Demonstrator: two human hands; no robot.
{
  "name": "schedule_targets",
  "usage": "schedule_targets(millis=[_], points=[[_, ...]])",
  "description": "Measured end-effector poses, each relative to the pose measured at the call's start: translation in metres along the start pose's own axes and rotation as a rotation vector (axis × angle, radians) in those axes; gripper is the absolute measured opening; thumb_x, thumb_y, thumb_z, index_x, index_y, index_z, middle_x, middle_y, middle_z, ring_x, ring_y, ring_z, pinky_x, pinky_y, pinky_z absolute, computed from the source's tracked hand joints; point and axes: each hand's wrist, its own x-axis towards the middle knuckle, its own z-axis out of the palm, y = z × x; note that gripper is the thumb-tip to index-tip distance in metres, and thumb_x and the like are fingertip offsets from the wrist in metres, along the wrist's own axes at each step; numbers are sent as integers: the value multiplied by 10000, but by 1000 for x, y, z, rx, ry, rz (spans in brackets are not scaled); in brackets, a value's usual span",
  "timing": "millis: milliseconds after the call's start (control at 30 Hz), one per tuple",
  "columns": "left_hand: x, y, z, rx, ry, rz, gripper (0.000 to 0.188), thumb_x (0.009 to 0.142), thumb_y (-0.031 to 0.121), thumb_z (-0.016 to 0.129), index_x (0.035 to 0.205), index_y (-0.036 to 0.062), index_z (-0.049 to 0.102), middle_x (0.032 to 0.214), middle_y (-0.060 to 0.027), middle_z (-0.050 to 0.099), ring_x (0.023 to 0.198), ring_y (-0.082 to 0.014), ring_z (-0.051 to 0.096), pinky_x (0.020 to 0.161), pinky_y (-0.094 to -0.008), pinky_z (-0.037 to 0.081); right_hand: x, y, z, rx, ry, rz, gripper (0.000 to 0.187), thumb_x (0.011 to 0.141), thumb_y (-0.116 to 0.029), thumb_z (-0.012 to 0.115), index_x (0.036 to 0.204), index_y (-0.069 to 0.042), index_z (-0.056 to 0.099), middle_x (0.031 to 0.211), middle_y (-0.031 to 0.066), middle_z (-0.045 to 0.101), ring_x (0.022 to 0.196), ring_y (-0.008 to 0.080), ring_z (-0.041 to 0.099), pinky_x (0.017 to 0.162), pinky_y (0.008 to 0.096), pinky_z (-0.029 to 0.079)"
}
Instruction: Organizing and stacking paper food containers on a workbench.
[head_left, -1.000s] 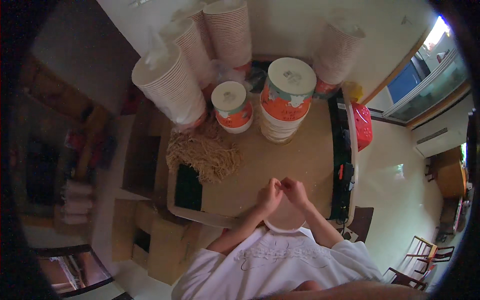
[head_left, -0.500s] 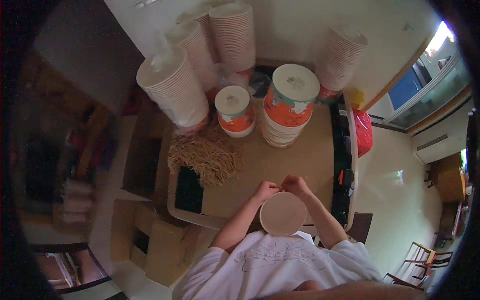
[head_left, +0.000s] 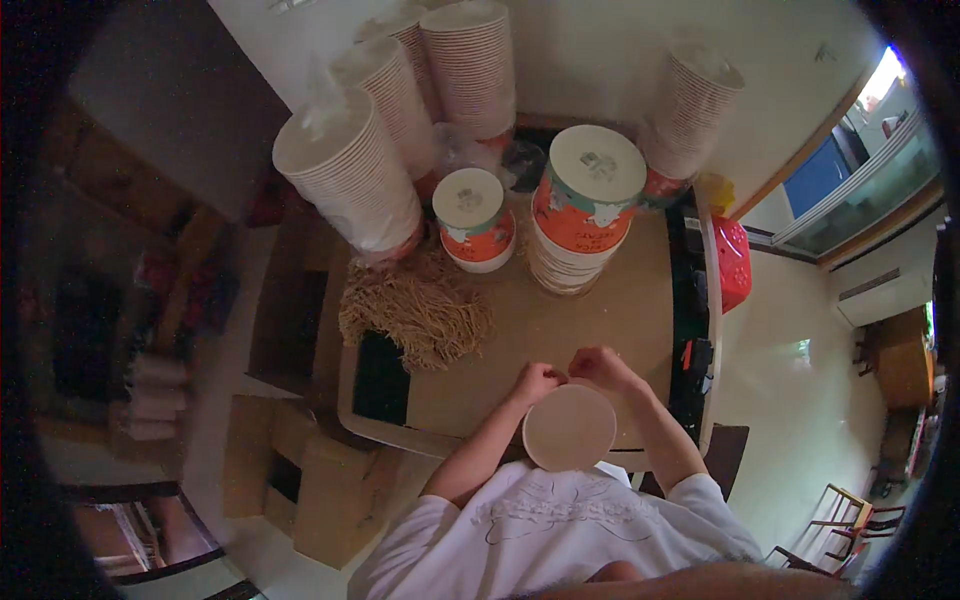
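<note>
A pale round paper tub [head_left: 570, 428] stands between my forearms, close against my shirt, its flat round end toward me. At its far rim, my left hand [head_left: 540, 381] has its fingers pinched together. My right hand [head_left: 603, 369] is closed beside it, fingertips nearly meeting the left ones. Whatever the fingers hold is too small and hidden to make out. Beyond my left hand lies a loose heap of brown cords [head_left: 415, 310]. Farther back are a small orange, green and white tub [head_left: 474, 235], bottom up, and a taller upside-down stack of similar tubs [head_left: 588, 215].
Tall stacks of nested tubs in clear plastic stand along the wall, at the left [head_left: 350, 180] and right [head_left: 695, 115]. A brown board [head_left: 480, 390] covers the table. Cardboard boxes [head_left: 340, 495] sit on the floor at left. A red plastic object [head_left: 733, 262] is beyond the table's right edge.
My right hand has shifted slightly to the right, away from the left one. My left hand and the tub stay nearly in place.
</note>
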Motion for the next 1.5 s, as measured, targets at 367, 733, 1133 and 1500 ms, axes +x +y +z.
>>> schedule_targets(millis=[367,733,1133,1500], points=[[5,-14,5,-25,28,41,111,677,116,615,757,47,648,689,-77,629,650,-119,592,605,-261,460,-1,0,0,-103,-32,103,167,772,-169,529,701,-21,565,670,123,552,612,193,547,553,326,414],[3,-11,7,31,63,35,98,718,104,600,750,15,626,678,-40,610,631,-87,535,589,-275,450,1,21,17,68,75,-45,152,801,-176,532,844,-31,539,705,82,552,657,110,474,585,290,402],[-22,-35,-42,-733,-236,-73,123,751,162,615,757,42,586,648,27,526,578,-75,500,518,-231,407,13,15,37,199,-15,38,80,746,-84,571,715,-10,562,641,46,577,624,91,532,563,241,439],[-14,-11,-25,112,5,437,86,701,138,649,766,81,645,635,-32,491,608,-135,516,552,-257,410,11,-4,33,116,51,219,96,753,-101,550,746,-16,593,648,45,594,606,88,531,539,249,437]])
